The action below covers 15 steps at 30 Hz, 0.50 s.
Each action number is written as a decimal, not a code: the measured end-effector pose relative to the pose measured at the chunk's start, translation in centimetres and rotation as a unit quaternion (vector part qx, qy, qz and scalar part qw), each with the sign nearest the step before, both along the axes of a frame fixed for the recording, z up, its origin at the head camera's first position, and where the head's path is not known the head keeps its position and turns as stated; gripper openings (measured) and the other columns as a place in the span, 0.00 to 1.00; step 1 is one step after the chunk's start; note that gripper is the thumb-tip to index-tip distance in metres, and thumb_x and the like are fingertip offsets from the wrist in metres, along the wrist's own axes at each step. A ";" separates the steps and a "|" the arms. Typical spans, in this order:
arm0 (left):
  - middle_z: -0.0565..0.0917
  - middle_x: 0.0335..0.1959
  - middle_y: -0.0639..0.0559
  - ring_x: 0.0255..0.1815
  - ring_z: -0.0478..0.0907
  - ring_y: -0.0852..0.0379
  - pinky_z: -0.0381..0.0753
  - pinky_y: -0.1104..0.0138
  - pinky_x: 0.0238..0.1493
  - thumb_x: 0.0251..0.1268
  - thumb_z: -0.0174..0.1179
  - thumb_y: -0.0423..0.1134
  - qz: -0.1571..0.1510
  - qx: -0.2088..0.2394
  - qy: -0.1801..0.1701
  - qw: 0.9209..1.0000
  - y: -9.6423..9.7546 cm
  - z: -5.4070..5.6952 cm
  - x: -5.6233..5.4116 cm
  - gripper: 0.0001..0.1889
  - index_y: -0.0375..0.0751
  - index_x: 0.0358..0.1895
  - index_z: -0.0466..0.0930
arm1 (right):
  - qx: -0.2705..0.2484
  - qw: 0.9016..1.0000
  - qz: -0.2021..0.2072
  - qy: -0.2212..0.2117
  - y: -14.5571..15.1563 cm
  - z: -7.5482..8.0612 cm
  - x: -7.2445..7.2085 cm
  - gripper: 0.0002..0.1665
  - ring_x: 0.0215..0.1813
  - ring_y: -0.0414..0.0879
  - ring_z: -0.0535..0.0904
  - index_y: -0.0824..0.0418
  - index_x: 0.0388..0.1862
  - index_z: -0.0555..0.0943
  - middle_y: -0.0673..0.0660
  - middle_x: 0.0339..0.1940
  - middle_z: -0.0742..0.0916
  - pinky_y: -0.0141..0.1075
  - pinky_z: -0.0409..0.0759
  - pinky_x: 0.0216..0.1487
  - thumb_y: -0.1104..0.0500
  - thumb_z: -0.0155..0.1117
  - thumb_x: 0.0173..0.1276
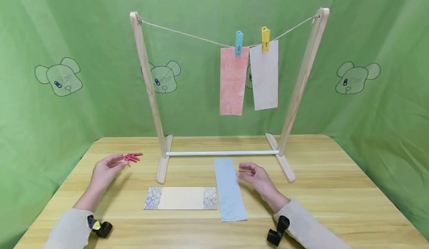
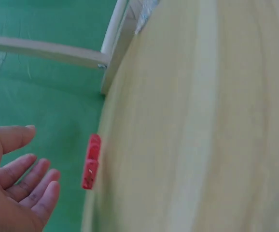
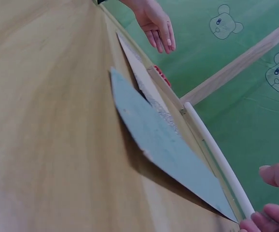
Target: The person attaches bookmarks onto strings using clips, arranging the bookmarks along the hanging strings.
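Observation:
My left hand (image 1: 105,170) is at the left of the table, its fingertips beside a red clothespin (image 1: 133,157) in the head view. In the left wrist view the red clothespin (image 2: 91,162) lies on the table, apart from the spread fingers (image 2: 28,186). My right hand (image 1: 256,180) is at the right edge of a light blue paper strip (image 1: 229,193), fingers relaxed and thumb apart from them. In the right wrist view the strip's (image 3: 163,140) long near edge curls slightly off the table. A cream strip with blue patterned ends (image 1: 181,198) lies to its left.
Behind stands a wooden frame (image 1: 303,77) with a white crossbar (image 1: 221,153) and a sagging string (image 1: 187,34). A blue clothespin (image 1: 239,43) holds a pink sheet (image 1: 233,83), and a yellow clothespin (image 1: 265,39) a white sheet (image 1: 266,77). Green cloth (image 1: 83,10) surrounds the table.

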<state>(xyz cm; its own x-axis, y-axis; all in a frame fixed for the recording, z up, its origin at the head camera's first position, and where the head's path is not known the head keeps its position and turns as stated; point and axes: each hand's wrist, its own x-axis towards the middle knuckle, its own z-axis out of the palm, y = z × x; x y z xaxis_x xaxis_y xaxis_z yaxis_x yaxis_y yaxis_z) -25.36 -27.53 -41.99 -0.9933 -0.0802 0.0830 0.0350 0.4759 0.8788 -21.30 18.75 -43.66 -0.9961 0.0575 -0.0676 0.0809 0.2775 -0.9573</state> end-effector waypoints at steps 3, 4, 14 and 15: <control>0.69 0.62 0.30 0.36 0.68 0.82 0.74 0.85 0.42 0.65 0.58 0.36 0.008 0.012 -0.019 1.000 -0.4 -0.5 -0.4 0.27 0.26 0.63 0.64 | 0.025 1.000 0.000 -0.009 -0.3 -0.4 0.1 0.29 0.51 0.52 0.77 0.70 0.58 0.73 0.66 0.56 0.79 0.41 0.77 0.55 0.62 0.69 0.58; 0.69 0.62 0.29 0.35 0.68 0.83 0.74 0.85 0.42 0.64 0.59 0.35 0.012 0.018 -0.023 0.999 -0.4 -0.7 -0.5 0.27 0.25 0.63 0.64 | 0.030 0.999 0.001 -0.012 -0.3 -0.5 0.2 0.30 0.53 0.53 0.77 0.71 0.58 0.72 0.66 0.56 0.79 0.43 0.76 0.56 0.63 0.69 0.58; 0.70 0.61 0.27 0.58 0.72 0.41 0.76 0.69 0.54 0.64 0.60 0.39 0.009 0.015 -0.079 0.997 -0.4 -2.0 -1.7 0.30 0.23 0.63 0.63 | 0.058 0.998 0.019 -0.003 -0.9 -0.7 0.7 0.33 0.57 0.56 0.74 0.72 0.61 0.70 0.65 0.57 0.78 0.45 0.76 0.56 0.63 0.69 0.57; 0.70 0.61 0.27 0.59 0.71 0.40 0.75 0.66 0.56 0.63 0.61 0.39 0.012 0.019 -0.080 0.997 -0.4 -2.2 -1.8 0.31 0.23 0.63 0.62 | 0.060 0.998 0.024 -0.001 -1.0 -0.8 0.7 0.34 0.57 0.56 0.74 0.72 0.61 0.70 0.66 0.57 0.78 0.44 0.76 0.56 0.64 0.69 0.57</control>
<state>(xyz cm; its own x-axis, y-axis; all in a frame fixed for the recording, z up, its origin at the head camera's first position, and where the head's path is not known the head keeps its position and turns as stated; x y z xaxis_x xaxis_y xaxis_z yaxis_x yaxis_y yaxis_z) -27.20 -27.89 -44.17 -0.9913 -0.1047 -0.0791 -0.1176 0.4406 0.8900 -20.60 17.80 -44.41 -0.9977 0.0182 -0.0646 0.0666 0.3943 -0.9166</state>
